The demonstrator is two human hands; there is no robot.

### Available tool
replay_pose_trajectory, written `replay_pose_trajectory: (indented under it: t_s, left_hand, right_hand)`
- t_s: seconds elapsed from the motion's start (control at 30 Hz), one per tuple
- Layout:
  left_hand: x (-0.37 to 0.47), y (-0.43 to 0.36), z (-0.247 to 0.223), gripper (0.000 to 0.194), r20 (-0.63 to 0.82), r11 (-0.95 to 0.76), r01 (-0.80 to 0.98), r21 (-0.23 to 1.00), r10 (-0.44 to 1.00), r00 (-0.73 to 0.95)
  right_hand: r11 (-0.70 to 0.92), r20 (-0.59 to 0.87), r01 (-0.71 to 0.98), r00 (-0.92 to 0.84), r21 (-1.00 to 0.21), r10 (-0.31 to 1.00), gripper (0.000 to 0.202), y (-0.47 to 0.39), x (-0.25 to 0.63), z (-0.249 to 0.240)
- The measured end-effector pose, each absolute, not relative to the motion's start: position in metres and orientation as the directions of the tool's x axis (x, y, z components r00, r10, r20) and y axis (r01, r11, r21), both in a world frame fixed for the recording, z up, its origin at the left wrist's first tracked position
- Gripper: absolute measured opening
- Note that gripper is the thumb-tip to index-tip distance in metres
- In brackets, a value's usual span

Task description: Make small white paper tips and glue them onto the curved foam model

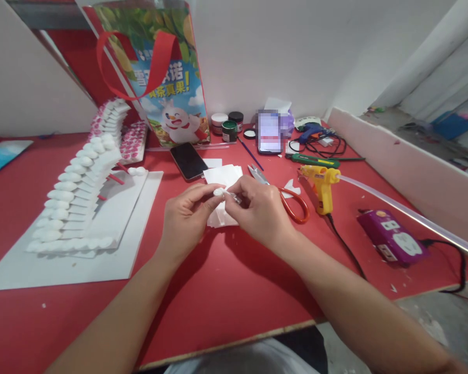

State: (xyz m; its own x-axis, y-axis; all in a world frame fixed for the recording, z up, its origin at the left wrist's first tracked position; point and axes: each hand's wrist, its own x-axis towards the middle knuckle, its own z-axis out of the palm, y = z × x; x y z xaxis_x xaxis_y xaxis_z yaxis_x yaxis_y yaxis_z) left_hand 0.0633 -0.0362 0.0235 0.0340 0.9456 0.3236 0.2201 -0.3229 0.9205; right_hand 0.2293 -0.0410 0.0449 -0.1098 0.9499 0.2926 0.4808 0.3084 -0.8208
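Observation:
A small white piece [219, 192] is pinched between the fingertips of my left hand [187, 215]. My right hand [259, 208] is closed on the other side of it, thumb and fingers together, with a small greyish tip showing at its fingers. Beneath both hands lies a stack of white paper pieces [224, 174] on the red table [226, 291]. Scissors with orange handles [296, 205] rest just right of my right hand. On the left, a curved row of white, rounded pieces [68, 187] stands on white boards [136, 234].
A yellow glue gun [322, 189] with a long clear stick stands at right, near a purple box [393, 236] with a cable. Behind are a black phone [189, 161], a lit phone [269, 132], paint jars [229, 131], a green tool [315, 160] and a colourful bag [171, 78].

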Motion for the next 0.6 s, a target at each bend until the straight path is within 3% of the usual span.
replay_pose_trajectory:
  t_s: [0.17,0.4,0.5,0.57,0.6]
  left_hand:
    - [0.059,-0.036,0.025,0.016,0.279,-0.279,0.168,0.945,0.96,0.027]
    - [0.052,-0.034,0.024,0.021,0.259,-0.274,0.161,0.948,0.96,0.109]
    - [0.051,-0.033,0.025,0.016,0.299,-0.314,0.155,0.937,0.947,0.116]
    - [0.051,-0.032,0.026,0.014,0.33,-0.345,0.162,0.925,0.937,0.112]
    - [0.051,-0.032,0.026,0.014,0.342,-0.357,0.173,0.918,0.933,0.111]
  right_hand:
    - [0.512,0.432,0.543,-0.279,-0.666,0.858,0.011,-0.043,0.232,0.046]
    - [0.556,0.45,0.534,-0.328,-0.637,0.83,0.011,-0.044,0.237,0.049]
    - [0.426,0.327,0.373,-0.302,-0.824,0.896,0.012,-0.045,0.234,0.053]
    - [0.164,0.121,0.127,-0.294,-0.978,0.948,0.022,-0.042,0.233,0.056]
    - [-0.011,-0.011,0.0,-0.307,-1.0,0.952,0.028,-0.04,0.233,0.057]
